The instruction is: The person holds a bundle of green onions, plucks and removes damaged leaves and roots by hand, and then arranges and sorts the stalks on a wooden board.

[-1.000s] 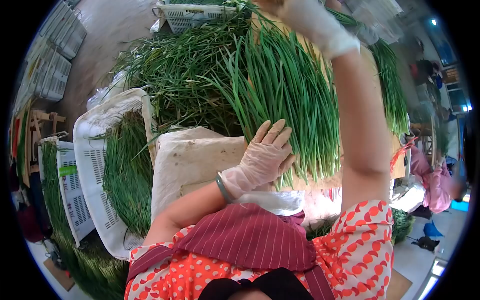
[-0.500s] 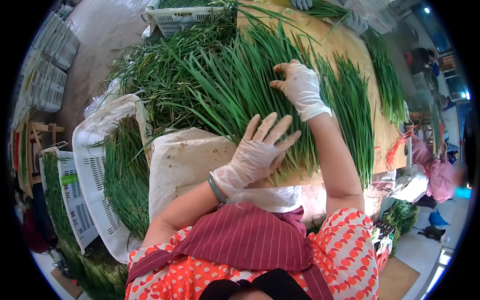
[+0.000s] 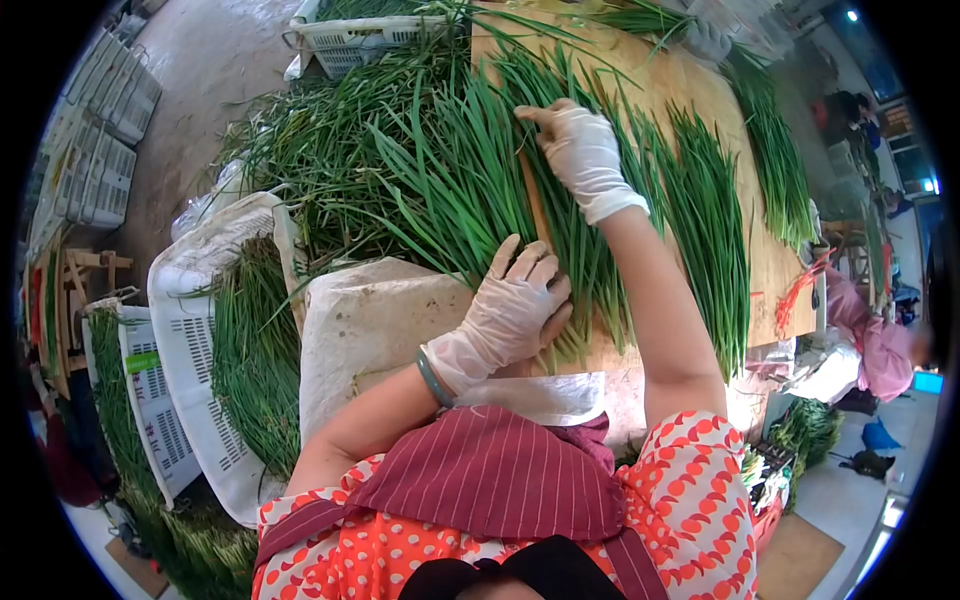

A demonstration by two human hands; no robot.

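Both my hands wear whitish gloves and work over a spread of garlic chives (image 3: 455,170) on a wooden board. My left hand (image 3: 515,310) is closed, its fingers curled around the pale lower ends of some stalks near the board's front edge. Farther up the leaves, my right hand (image 3: 580,155) rests with its index finger stretched to the left; the other fingers are bent and partly hidden. Bare wood shows in a narrow gap between two parts of the spread, running from the right fingertips toward the left hand.
Loose chives (image 3: 350,150) are heaped left of the board (image 3: 765,275). White crates (image 3: 185,270) of chives stand at lower left, and another crate (image 3: 370,45) is behind. More bunches (image 3: 705,225) lie to the right, near a red tie (image 3: 797,305). A co-worker's gloved hand (image 3: 708,40) is at the far edge.
My right hand has shifted up and left, its fingers drawn closer together. My left fingers have gone from spread to curled on the stalks. A gap has opened in the chives.
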